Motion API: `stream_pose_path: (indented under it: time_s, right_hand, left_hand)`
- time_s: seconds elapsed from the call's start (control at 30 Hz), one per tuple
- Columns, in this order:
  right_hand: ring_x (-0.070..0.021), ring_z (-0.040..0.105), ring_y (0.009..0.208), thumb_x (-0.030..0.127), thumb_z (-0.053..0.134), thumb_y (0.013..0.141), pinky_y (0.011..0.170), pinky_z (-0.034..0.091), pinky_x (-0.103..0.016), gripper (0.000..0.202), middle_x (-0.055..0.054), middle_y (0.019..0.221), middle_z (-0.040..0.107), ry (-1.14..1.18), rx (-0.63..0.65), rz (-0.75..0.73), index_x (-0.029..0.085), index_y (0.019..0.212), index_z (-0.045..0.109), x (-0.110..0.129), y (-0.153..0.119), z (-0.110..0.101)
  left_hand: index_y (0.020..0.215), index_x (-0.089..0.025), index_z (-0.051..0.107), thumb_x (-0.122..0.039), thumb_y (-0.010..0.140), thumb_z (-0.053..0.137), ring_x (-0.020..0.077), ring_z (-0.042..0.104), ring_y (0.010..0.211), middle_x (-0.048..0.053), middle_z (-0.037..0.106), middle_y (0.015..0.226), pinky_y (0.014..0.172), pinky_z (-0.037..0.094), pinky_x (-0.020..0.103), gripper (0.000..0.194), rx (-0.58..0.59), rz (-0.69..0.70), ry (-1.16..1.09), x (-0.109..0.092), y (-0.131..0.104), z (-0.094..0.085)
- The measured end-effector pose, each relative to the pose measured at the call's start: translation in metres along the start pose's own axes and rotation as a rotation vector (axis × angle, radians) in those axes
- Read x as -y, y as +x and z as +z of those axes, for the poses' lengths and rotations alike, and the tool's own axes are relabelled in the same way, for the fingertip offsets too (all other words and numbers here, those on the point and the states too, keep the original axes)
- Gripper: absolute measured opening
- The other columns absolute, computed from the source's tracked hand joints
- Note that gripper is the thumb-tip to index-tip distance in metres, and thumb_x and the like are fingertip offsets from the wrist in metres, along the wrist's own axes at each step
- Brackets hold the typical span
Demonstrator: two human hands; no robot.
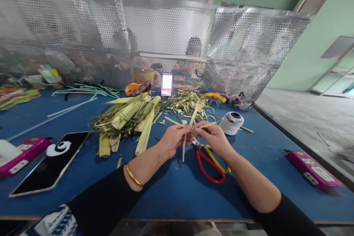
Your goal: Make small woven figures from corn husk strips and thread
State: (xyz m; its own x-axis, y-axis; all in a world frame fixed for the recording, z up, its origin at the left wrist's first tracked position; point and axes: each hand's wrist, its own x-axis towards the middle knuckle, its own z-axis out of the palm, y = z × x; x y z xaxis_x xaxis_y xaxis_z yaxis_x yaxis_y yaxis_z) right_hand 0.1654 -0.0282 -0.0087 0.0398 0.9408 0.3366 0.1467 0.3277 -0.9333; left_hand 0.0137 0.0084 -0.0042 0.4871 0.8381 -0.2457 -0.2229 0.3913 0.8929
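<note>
Black sleeves [102, 195], left hand [174, 138] and right hand [211, 136], fingertips in an apparent pinch on crossed strips [193, 116].

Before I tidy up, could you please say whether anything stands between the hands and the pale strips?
Nothing visible does: left hand and right hand both hold the pale strips; the scissors lie on the table below.

Crossed pale strips [184, 149] are held between the fingertips of the left hand [173, 138] and the right hand [212, 137] above the blue bench [166, 199]. Red-and-yellow-handled scissors [199, 158] are laid by the right hand; a white spool [231, 125] is placed beyond it, and green stalks [128, 114] are heaped leftward.
</note>
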Motion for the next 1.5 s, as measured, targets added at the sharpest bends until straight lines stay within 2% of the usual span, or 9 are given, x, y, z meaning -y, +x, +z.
stream_pose_path:
  time_s: [0.23, 0.4, 0.57, 0.7, 0.93, 1.13, 1.27, 1.4, 1.5]
  right_hand:
    - [-0.0103, 0.05, 0.047, 0.052, 0.073, 0.066, 0.052, 0.041, -0.026, 0.036, 0.001, 0.053, 0.059, 0.189, -0.188, 0.157, 0.017, 0.064, 0.066, -0.006, 0.0, 0.007]
    - [-0.0091, 0.05, 0.049, 0.054, 0.078, 0.059, 0.053, 0.04, -0.025, 0.039, 0.001, 0.054, 0.059, 0.267, -0.222, 0.215, 0.016, 0.064, 0.067, -0.009, 0.003, 0.003]
    - [-0.0079, 0.049, 0.051, 0.053, 0.078, 0.06, 0.054, 0.04, -0.024, 0.04, 0.003, 0.059, 0.058, 0.315, -0.228, 0.203, 0.016, 0.071, 0.07, -0.007, 0.006, -0.004]
    - [-0.0083, 0.05, 0.053, 0.046, 0.08, 0.061, 0.055, 0.042, -0.024, 0.034, 0.002, 0.061, 0.06, 0.298, -0.183, 0.199, 0.016, 0.074, 0.069, -0.006, 0.004, -0.003]
    - [-0.0101, 0.047, 0.049, 0.047, 0.08, 0.058, 0.05, 0.04, -0.026, 0.034, 0.0, 0.056, 0.059, 0.202, -0.236, 0.174, 0.017, 0.06, 0.065, -0.009, 0.004, 0.001]
    - [-0.0102, 0.051, 0.054, 0.054, 0.078, 0.059, 0.056, 0.043, -0.026, 0.043, 0.001, 0.064, 0.061, 0.17, -0.259, 0.201, 0.016, 0.075, 0.07, -0.005, 0.006, -0.003]
    - [-0.0091, 0.048, 0.05, 0.055, 0.079, 0.057, 0.053, 0.04, -0.025, 0.042, 0.003, 0.057, 0.055, 0.203, -0.237, 0.193, 0.016, 0.07, 0.066, -0.005, 0.006, -0.005]
    - [-0.0114, 0.048, 0.049, 0.059, 0.072, 0.065, 0.051, 0.039, -0.026, 0.042, 0.002, 0.053, 0.053, 0.166, -0.29, 0.09, 0.019, 0.067, 0.062, -0.001, 0.006, -0.009]
    - [-0.0118, 0.047, 0.048, 0.06, 0.07, 0.068, 0.05, 0.038, -0.027, 0.041, 0.003, 0.052, 0.051, 0.161, -0.354, 0.016, 0.02, 0.067, 0.061, 0.003, 0.006, -0.011]
  left_hand:
    - [0.067, -0.014, 0.059, -0.025, 0.067, 0.078, 0.0088, 0.052, 0.044, -0.003, 0.055, 0.051, 0.052, 0.046, 0.024, 0.022, 0.082, -0.013, 0.034, 0.004, 0.0, 0.001]
    - [0.071, -0.013, 0.062, -0.023, 0.067, 0.078, 0.0099, 0.058, 0.052, 0.0, 0.062, 0.058, 0.059, 0.049, 0.025, 0.019, 0.1, 0.0, 0.031, 0.006, -0.001, 0.001]
    - [0.084, -0.014, 0.066, -0.019, 0.062, 0.081, 0.0166, 0.067, 0.071, 0.007, 0.073, 0.08, 0.074, 0.053, 0.031, 0.027, 0.121, 0.048, 0.007, 0.002, -0.002, 0.003]
    - [0.084, -0.013, 0.066, -0.02, 0.063, 0.08, 0.0167, 0.067, 0.069, 0.007, 0.073, 0.077, 0.071, 0.053, 0.03, 0.025, 0.047, 0.097, 0.09, 0.001, -0.002, 0.002]
    - [0.075, -0.013, 0.067, -0.025, 0.064, 0.079, 0.0152, 0.065, 0.064, 0.007, 0.072, 0.072, 0.067, 0.052, 0.028, 0.02, 0.093, 0.084, 0.156, 0.004, -0.003, 0.002]
    - [0.091, -0.013, 0.065, -0.017, 0.062, 0.08, 0.0188, 0.069, 0.073, 0.008, 0.074, 0.082, 0.071, 0.053, 0.03, 0.032, -0.023, 0.083, 0.106, 0.0, -0.003, 0.003]
    - [0.101, -0.012, 0.066, -0.008, 0.066, 0.072, 0.0181, 0.07, 0.074, 0.01, 0.075, 0.087, 0.068, 0.052, 0.027, 0.036, 0.082, 0.087, 0.176, 0.0, -0.003, 0.0]
    - [0.117, -0.015, 0.063, -0.003, 0.067, 0.065, 0.0169, 0.07, 0.07, 0.01, 0.075, 0.09, 0.063, 0.051, 0.025, 0.051, 0.196, 0.046, 0.206, -0.005, -0.002, -0.006]
    - [0.108, -0.013, 0.065, -0.005, 0.068, 0.063, 0.0156, 0.07, 0.068, 0.011, 0.074, 0.096, 0.06, 0.052, 0.023, 0.041, 0.102, 0.007, 0.171, -0.011, -0.001, -0.008]
